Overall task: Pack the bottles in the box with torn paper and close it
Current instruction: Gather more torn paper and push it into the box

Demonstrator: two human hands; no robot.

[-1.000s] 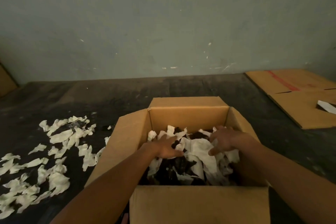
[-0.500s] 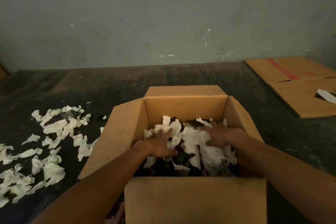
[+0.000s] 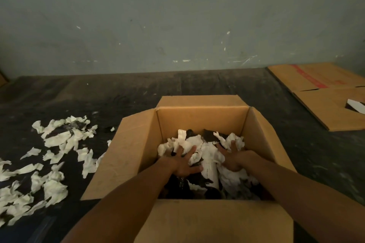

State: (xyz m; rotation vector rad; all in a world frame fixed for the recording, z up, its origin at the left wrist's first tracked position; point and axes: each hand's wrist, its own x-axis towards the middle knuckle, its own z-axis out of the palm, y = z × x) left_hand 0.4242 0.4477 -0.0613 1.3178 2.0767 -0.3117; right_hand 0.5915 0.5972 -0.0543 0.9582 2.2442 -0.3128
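Observation:
An open cardboard box [image 3: 136, 156] stands on the dark floor with all its flaps up or spread. Inside lies a heap of white torn paper [image 3: 209, 152] over dark shapes; I cannot make out the bottles under it. My left hand [image 3: 182, 161] rests palm down on the paper at the box's left middle, fingers spread. My right hand [image 3: 234, 157] presses into the paper at the right, its fingers sunk among the scraps.
Many loose torn paper scraps [image 3: 53, 156] lie on the floor left of the box. Flattened cardboard [image 3: 327, 94] with a red stripe lies at the right, a small white piece [image 3: 356, 105] on it. A grey wall stands behind.
Both hands have pushed deeper into the box, pressing the paper down. The view has shifted slightly, so the box sits lower in frame.

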